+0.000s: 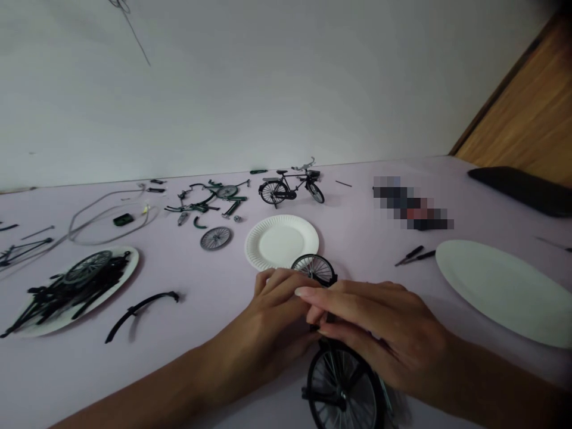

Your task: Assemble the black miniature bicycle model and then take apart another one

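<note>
Head view. Work in hand: you have a black bicycle model (344, 394) between your hands at the tabletop's near edge, about midway along, its two wheels one beyond the other. Judged step: handling or fitting at its middle, where your fingertips meet.

Your left grip (277, 310) is closed on the model's middle from the left side. Your right grip (388, 325) comes over from the right, forefinger and thumb bent in to the same spot; you cannot tell from here whether they are clamped on a part or only resting against it.

Next move, judged: it calls for the left side to steady the frame while the right works in fine, small motions. Two screwdrivers (409, 256) lie to the right, beyond your right wrist, should the joint want one. A standing bicycle (290, 189) near the far edge could serve for comparison.

Hidden: your fingers cover the frame's centre and whatever is pinched there. The near wheel is cut by the bottom of the view. The far wheel shows only in part above your knuckles, in front of the ribbed plate (281, 238). Toward the left edge, black parts overlap on another plate (134, 262); you cannot sort them. A pixelated patch (413, 205) toward the far right corner is unreadable.
</note>
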{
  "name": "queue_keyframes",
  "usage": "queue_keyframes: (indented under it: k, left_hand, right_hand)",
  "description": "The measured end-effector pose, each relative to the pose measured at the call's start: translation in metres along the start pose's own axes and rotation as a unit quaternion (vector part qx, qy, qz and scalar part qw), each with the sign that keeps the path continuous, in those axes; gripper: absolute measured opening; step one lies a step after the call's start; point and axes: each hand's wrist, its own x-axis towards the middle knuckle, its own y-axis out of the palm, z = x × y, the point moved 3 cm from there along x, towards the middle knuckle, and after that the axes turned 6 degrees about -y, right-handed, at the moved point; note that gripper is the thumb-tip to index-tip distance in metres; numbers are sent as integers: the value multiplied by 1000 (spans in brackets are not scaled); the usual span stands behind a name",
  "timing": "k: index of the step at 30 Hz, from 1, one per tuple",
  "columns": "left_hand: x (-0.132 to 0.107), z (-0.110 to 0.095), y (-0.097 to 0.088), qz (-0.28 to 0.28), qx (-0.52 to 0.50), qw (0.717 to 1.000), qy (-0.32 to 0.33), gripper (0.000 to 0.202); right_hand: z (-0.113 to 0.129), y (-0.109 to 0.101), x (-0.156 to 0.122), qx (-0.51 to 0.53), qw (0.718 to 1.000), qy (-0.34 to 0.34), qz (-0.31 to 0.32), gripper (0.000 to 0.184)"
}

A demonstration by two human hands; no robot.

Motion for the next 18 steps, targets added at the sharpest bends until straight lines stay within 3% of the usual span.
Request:
queue_keyframes:
  k: [4,10,18]
  left_hand:
    - [-1,4,2,-19,13,1000,9,8]
    - [-2,5,2,-6,9,1000,8,3]
    - [-3,1,-1,-11,30,999,-6,10]
  right_hand:
    - [-1,1,-2,23,999,26,24,37]
    - [-4,8,-4,6,1000,22,-7,7]
    - [-8,3,-2,35,999,31,-23,14]
